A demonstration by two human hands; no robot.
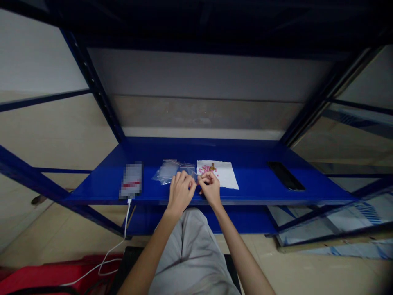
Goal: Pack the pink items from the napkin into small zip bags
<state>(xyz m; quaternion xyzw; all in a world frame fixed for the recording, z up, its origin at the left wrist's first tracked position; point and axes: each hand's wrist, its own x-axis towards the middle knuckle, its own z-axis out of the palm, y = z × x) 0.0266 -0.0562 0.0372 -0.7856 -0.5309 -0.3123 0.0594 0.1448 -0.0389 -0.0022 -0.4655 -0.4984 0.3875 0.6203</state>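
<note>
Slanting inward: left hand, right hand

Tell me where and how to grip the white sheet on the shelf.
Probably best pinched by the right edge of the sheet, from the right: it lies flat, the pink pieces sit toward its far left, away from that edge, and the right hand hides its near left corner. Keeping it level should stop pieces spilling.

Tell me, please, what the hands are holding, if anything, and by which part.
The left hand and right hand appear to pinch a clear plastic bag between them, near its edge; exact grip points are unclear.
</note>
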